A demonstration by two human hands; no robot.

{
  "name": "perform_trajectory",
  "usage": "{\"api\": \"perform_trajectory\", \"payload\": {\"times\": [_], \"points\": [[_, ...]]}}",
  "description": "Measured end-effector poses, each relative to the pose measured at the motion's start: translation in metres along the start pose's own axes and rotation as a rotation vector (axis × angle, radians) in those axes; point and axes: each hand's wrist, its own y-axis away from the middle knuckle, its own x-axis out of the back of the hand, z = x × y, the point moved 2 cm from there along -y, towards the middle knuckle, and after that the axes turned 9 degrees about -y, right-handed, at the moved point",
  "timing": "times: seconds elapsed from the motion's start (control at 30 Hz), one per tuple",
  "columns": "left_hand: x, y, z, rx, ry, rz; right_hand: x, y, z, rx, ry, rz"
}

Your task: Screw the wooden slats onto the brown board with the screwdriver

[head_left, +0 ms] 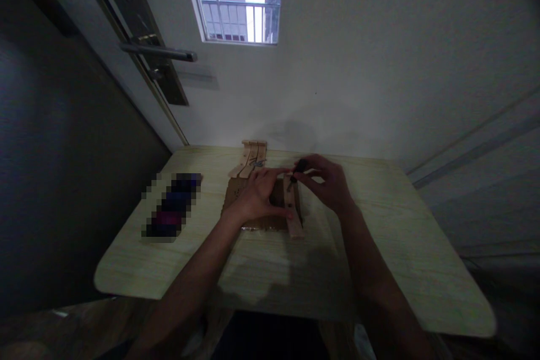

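Note:
My right hand [329, 180] is closed around a small screwdriver [300, 167] with a dark handle. The thin shaft slants down to the upper part of a pale wooden strip [292, 202], which has holes along it. My left hand [261, 194] has its thumb and forefinger spread along that strip, holding it against a brown cardboard piece [253, 222]. The strip lies near the cardboard's right side, its lower end reaching past the front edge. Shadow and fingers hide exactly where the screwdriver tip meets the wood.
Behind the cardboard lie several similar wooden strips [254, 150], with small metal screws [255, 163] on them. A blurred-out dark object [172, 208] rests at the table's left. The pale table [405, 247] stands against a door with a lever handle [164, 53].

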Motion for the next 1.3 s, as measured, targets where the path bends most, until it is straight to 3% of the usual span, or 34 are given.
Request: {"api": "perform_trajectory", "payload": {"times": [0.27,0.47,0.57,0.73,0.8,0.97,1.3], "points": [[0.006,-0.002,0.005,-0.023,-0.030,0.019,0.000,0.003,0.005,0.023,-0.029,0.268],[0.019,-0.002,0.009,0.029,-0.185,0.118,0.001,0.004,0.008,0.029,0.017,0.355],[0.029,-0.007,-0.003,0.128,-0.275,0.132,0.002,0.003,0.008,0.033,0.067,0.362],[0.048,-0.035,-0.036,0.341,-0.481,-0.010,0.004,0.002,0.009,0.054,0.115,0.352],[0.050,-0.049,-0.044,0.363,-0.480,-0.054,0.003,0.002,0.010,0.063,0.130,0.345],[0.032,-0.075,-0.055,0.315,-0.389,-0.195,0.001,0.002,0.010,0.097,0.181,0.345],[0.001,-0.079,-0.076,0.271,-0.386,-0.241,-0.001,0.003,0.016,0.123,0.214,0.327]]}}
